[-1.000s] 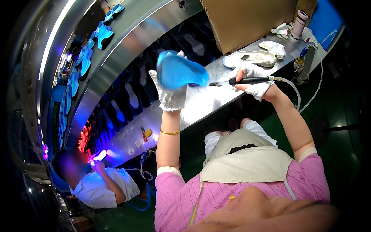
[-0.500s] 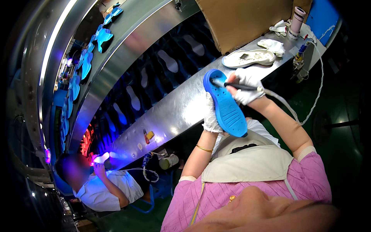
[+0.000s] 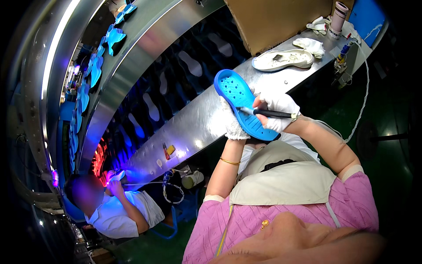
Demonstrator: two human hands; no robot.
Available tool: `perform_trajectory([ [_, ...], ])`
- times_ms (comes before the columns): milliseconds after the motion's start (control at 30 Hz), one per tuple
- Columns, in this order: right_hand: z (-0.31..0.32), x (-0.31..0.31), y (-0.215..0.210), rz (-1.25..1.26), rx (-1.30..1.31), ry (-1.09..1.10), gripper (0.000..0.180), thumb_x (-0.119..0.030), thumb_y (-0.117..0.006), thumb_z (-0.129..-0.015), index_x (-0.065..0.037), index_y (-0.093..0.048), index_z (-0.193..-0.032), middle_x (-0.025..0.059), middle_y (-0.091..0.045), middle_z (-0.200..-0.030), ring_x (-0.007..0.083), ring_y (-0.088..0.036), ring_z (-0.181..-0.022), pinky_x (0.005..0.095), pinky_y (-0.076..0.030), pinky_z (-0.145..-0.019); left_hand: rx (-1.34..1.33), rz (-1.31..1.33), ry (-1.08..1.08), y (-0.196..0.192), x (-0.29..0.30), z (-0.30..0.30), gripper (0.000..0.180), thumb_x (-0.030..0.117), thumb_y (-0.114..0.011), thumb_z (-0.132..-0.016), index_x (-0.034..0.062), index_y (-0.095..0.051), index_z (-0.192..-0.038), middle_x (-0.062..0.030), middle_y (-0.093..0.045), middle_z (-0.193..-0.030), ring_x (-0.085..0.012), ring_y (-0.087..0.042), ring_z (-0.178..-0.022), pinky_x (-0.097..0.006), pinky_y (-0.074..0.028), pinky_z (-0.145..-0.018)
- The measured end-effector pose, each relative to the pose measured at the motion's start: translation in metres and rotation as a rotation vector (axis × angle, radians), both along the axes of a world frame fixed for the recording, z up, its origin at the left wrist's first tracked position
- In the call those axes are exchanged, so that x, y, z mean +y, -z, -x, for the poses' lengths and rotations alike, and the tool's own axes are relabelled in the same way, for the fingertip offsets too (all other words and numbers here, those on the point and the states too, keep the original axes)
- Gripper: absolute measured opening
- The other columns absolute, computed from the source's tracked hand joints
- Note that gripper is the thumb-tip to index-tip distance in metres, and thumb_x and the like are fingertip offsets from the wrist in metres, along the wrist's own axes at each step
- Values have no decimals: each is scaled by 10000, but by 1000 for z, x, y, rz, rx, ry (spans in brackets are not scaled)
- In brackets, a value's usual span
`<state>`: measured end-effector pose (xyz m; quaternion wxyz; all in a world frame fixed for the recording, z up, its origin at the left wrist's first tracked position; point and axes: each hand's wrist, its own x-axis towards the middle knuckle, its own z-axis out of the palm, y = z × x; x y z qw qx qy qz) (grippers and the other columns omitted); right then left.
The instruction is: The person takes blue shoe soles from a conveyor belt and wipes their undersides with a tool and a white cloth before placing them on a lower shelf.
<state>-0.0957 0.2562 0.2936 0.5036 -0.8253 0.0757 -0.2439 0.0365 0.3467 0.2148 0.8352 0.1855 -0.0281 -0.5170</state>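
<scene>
A blue shoe sole point(image 3: 230, 86) with holes in its upper part and ridges toward the near end is tilted over the bench edge. My gloved left hand point(image 3: 234, 126) grips it along its left side, the fingers partly hidden beneath. In my right hand point(image 3: 279, 105), gloved with bare fingertips, is a black-handled brush point(image 3: 276, 114) with a thin pale tube at its rear end. Its pale tip is over the middle of the sole's inner face and appears to touch it. A white shoe sole point(image 3: 285, 61) lies on the bench beyond my right hand.
The metal bench point(image 3: 193, 116) runs alongside a conveyor carrying soles. White gloves point(image 3: 310, 45), a pink bottle point(image 3: 338, 20) and a cardboard sheet point(image 3: 281, 22) are at the far right. Red-handled pliers point(image 3: 165, 152) lie to the left. A co-worker point(image 3: 118, 211) sits at lower left.
The sole has shifted left and tilted toward the left at its far end. The brush tip has moved from the far end to the middle of the sole.
</scene>
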Motion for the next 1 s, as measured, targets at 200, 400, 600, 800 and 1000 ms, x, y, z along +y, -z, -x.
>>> perform_trajectory([
  [200, 2, 6, 1, 118, -43, -161, 211, -35, -654, -755, -59, -580, -952, 34, -597, -787, 118, -589, -702, 258, -478, -647, -46, -39, -75, -9, -1, -11, 624, 593, -427, -884, 102, -458, -1266, -119, -569, -1156, -287, -575, -997, -428, -492, -875],
  [400, 1, -20, 0, -173, 8, 7, 120, -36, -661, -794, -46, -577, -879, 40, -593, -784, 98, -550, -711, 249, -464, -657, 58, 306, -37, -20, 7, 4, 615, 588, -339, -915, 102, -437, -1279, -111, -542, -1166, -260, -541, -1018, -391, -473, -904],
  [600, -2, 0, 8, -230, -221, 13, 129, -15, -666, -766, -37, -551, -821, 61, -574, -713, 140, -553, -657, 255, -452, -614, 5, 252, 16, 2, 0, 2, 770, 680, -353, -852, 96, -374, -1353, -140, -480, -1289, -293, -483, -1145, -446, -381, -1010],
  [800, 2, 3, 9, -471, -85, -20, 88, 9, -645, -790, -24, -578, -835, 46, -606, -721, 92, -577, -643, 233, -479, -600, -232, 27, -232, -15, -1, 2, 792, 677, -391, -845, 68, -366, -1351, -122, -469, -1309, -280, -479, -1157, -439, -388, -1000],
  [1000, 4, 21, -5, -58, -153, -73, 74, 33, -597, -817, -20, -550, -840, 70, -590, -857, 117, -582, -699, 255, -491, -648, -170, 175, -147, -31, -1, 3, 753, 665, -399, -850, 87, -401, -1333, -120, -481, -1306, -275, -492, -1145, -440, -398, -989],
])
